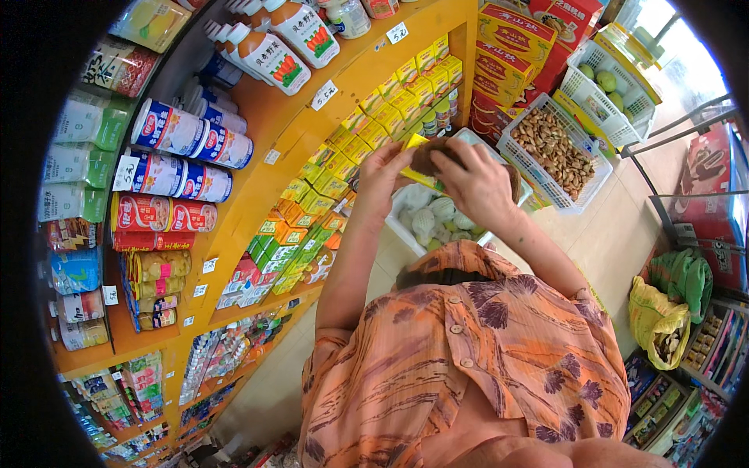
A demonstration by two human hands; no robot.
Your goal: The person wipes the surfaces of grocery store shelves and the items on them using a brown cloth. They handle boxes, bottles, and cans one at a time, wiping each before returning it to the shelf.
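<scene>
In front of the orange shelf unit, my left hand [381, 172] grips a small yellow box [414, 142] by its near end. My right hand [477, 184] is closed around a brown cloth [427, 158], which lies against the box and covers much of it. More of the brown material shows behind my right wrist. Packed rows of similar yellow boxes [374, 126] stand on the shelf just left of and beyond my hands. Below my hands is a white crate [404, 234] with fruit in foam nets and clear bags.
White baskets with brown bulbs or nuts [553, 146] and green fruit [605, 82] stand at the upper right beside red cartons [509, 52]. Cans [190, 134] and bottles [269, 58] line the shelf edge [327, 88]. A yellow sack [658, 322] sits at the right.
</scene>
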